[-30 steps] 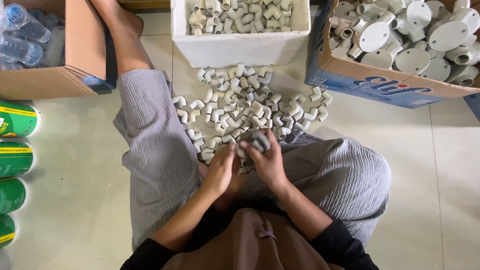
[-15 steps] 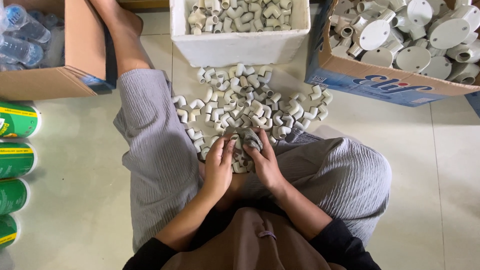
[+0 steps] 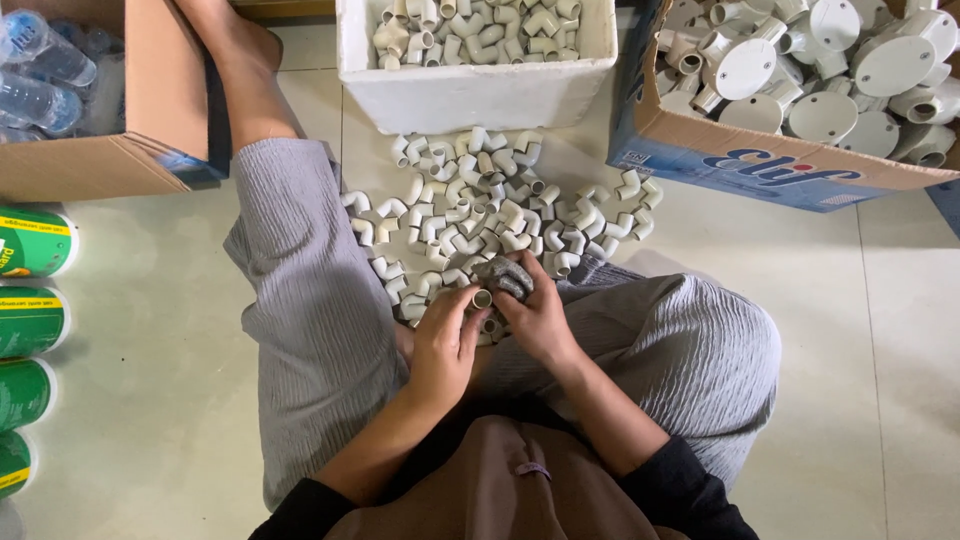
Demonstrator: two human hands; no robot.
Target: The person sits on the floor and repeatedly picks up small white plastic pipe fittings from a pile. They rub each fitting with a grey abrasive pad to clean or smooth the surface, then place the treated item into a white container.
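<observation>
Elbow (image 3: 482,297), a small pale pipe fitting, sits pinched in the fingertips of the left hand (image 3: 443,345), its open round end facing up, just at the near edge of the pile (image 3: 495,215) of like fittings on the floor. That hand's fingers are curled together around it. Right hand (image 3: 535,315) lies just beside the left one, touching it, fingers bent and closed over a grey rag (image 3: 505,275) that rests against the near edge of the pile. Both hands hang over the gap between the person's grey-trousered legs, near side of the pile.

Beyond the pile stands a white foam box (image 3: 470,90) filled with the same elbows. Right of the pile, a cardboard box (image 3: 760,165) holds larger round white fittings. Left of the pile, past the person's outstretched leg (image 3: 310,290), another cardboard box (image 3: 90,165) holds clear plastic bottles (image 3: 45,75). Green cans (image 3: 30,320) lie in a row on the floor at the far left, well apart from the pile.
</observation>
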